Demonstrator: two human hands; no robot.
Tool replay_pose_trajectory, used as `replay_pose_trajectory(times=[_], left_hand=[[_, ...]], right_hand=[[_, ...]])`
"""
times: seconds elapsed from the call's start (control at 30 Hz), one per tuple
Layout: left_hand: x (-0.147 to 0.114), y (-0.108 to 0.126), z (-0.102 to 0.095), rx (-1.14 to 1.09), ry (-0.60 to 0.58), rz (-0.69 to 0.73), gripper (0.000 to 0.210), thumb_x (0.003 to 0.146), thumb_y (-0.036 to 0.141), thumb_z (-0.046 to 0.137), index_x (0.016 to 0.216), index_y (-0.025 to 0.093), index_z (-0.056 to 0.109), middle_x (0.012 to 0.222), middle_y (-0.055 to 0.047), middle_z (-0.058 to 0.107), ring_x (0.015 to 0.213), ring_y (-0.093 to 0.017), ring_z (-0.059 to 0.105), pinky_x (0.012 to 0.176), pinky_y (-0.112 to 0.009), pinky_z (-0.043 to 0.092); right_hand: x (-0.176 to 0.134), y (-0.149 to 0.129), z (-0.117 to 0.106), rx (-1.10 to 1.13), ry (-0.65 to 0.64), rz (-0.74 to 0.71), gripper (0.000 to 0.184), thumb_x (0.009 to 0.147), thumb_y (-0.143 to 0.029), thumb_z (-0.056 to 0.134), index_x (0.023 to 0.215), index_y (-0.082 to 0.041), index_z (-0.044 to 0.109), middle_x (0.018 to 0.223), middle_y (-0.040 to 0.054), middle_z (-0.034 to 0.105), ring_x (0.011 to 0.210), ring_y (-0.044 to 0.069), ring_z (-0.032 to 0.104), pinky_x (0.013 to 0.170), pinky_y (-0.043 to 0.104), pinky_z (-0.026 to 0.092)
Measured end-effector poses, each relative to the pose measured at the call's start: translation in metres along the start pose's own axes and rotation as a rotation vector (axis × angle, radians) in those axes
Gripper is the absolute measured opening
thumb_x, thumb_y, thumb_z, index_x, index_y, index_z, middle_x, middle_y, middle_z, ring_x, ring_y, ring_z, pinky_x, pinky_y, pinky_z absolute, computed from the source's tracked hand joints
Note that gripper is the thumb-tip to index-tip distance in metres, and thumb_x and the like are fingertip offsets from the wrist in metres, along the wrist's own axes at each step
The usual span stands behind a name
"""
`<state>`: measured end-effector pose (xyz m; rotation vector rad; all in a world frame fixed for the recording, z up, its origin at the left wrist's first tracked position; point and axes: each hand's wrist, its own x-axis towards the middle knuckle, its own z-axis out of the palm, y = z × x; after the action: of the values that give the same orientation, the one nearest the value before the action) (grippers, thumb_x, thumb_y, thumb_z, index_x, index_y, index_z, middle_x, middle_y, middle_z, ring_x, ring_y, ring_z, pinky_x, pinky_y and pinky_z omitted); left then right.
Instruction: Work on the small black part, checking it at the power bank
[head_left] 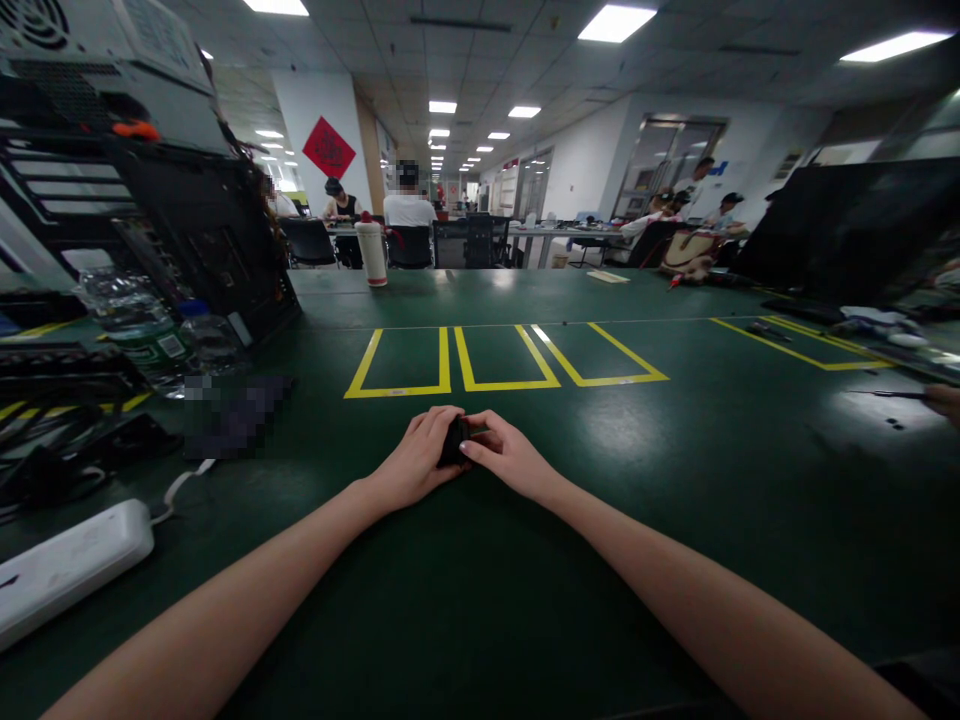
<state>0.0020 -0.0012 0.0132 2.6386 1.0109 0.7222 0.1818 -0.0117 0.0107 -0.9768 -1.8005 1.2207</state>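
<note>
From where I stand, the person has both hands drawn together over the desk, a small black object caught between them, just on the near side of the yellow tape outlines. The left hand curls over the object, its fingers close together along the far side. The right hand meets it from the other side, thumb and index finger seeming to pinch its edge; the remaining fingers bend behind. I can't tell whether the object touches the desk.

To handle something this small well, I'd let the left hand serve as a firm cradle and leave the finer work to the right fingertips, pressing lightly, with the object low and the thumbs clear of its face.
</note>
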Motion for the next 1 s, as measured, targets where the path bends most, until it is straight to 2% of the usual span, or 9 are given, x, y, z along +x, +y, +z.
replay_pose_trajectory(times=[0.13,0.33,0.57,0.83,1.0], left_hand=[[-0.0002,0.0000,-0.0006,0.005,-0.005,-0.002,0.052,0.077,0.023,0.057,0.121,0.022,0.028,0.120,-0.009,0.044,0.114,-0.025,0.042,0.097,-0.048,0.031],[-0.0003,0.0007,-0.0013,-0.005,0.001,-0.004,0.052,0.078,0.024,0.057,0.121,0.024,0.027,0.121,-0.009,0.044,0.114,-0.026,0.042,0.095,-0.050,0.033],[0.0005,-0.0045,0.0049,0.013,0.022,0.005,0.053,0.076,0.024,0.059,0.120,0.022,0.029,0.120,-0.009,0.044,0.114,-0.025,0.042,0.097,-0.048,0.032],[-0.0008,-0.0019,0.0012,0.013,-0.005,-0.009,0.055,0.077,0.022,0.057,0.123,0.023,0.026,0.122,-0.009,0.041,0.114,-0.026,0.041,0.097,-0.048,0.032],[-0.0001,0.0005,-0.0007,0.000,-0.008,-0.010,0.052,0.078,0.023,0.057,0.121,0.023,0.027,0.121,-0.010,0.042,0.115,-0.026,0.042,0.096,-0.050,0.032]], right_hand=[[0.0001,0.0003,0.0012,0.024,-0.006,-0.056,0.023,0.077,-0.024,0.056,0.098,-0.021,0.046,0.100,0.0015,0.053,0.095,0.016,0.056,0.086,0.038,0.047],[0.0001,0.0005,0.0035,0.009,0.042,-0.078,0.016,0.079,-0.027,0.052,0.094,-0.022,0.048,0.102,0.0017,0.053,0.101,0.018,0.053,0.087,0.040,0.046],[0.0027,0.0064,0.0024,-0.015,0.035,-0.005,0.030,0.080,-0.030,0.052,0.107,-0.020,0.045,0.108,0.0061,0.051,0.099,0.019,0.054,0.083,0.040,0.048],[-0.0005,0.0001,0.0042,-0.063,0.052,-0.127,0.020,0.077,-0.022,0.054,0.096,-0.022,0.047,0.101,0.0014,0.050,0.099,0.017,0.052,0.091,0.040,0.044],[0.0003,-0.0004,0.0045,-0.054,0.056,-0.101,0.017,0.081,-0.026,0.051,0.097,-0.022,0.047,0.103,0.0019,0.051,0.100,0.017,0.053,0.089,0.040,0.046]])
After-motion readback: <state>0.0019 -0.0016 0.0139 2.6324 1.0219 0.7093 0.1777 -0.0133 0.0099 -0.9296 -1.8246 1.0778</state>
